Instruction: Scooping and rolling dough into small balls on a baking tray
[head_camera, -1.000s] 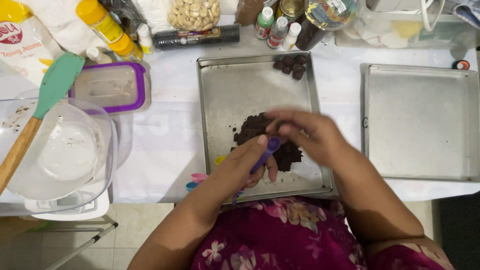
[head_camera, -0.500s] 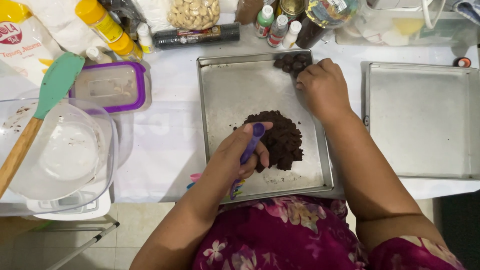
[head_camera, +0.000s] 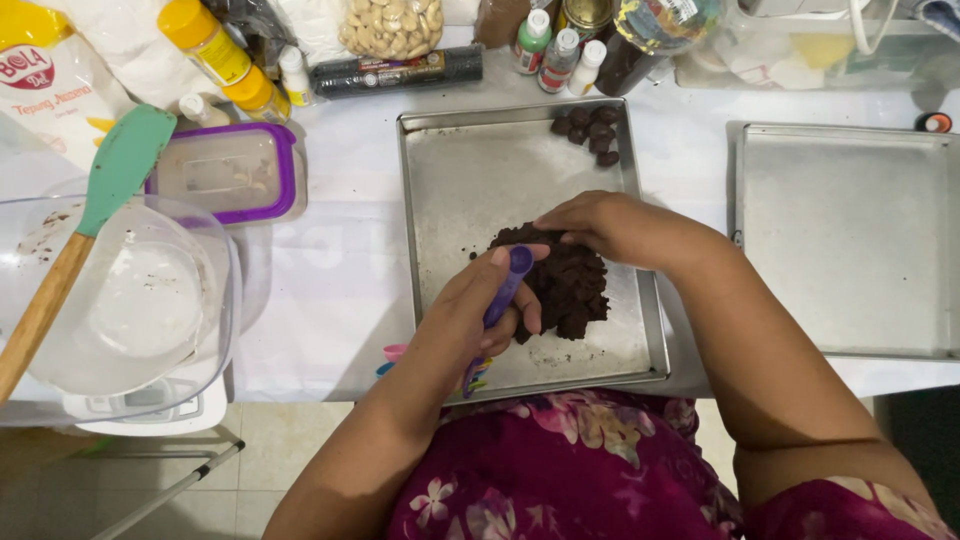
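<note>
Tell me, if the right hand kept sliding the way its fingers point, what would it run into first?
The right hand points leftward over the dark dough heap. Straight on, it would likely meet the purple spoon tip in the left hand first, though depth is hard to judge.

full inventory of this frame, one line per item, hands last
baking tray: 1, silver, centre of table
dark dough pile: 1, brown, on that tray
dough balls: several, brown, tray's far right corner
second tray: 1, silver, right
glass bowl: 1, clear, left
spatula: 1, teal head, wooden handle, in bowl
lidded container: 1, purple rim, beside bowl
small bottles: 3, far edge
measuring spoon: 1, purple, in left hand
left hand: holds spoon
right hand: on dough
</note>
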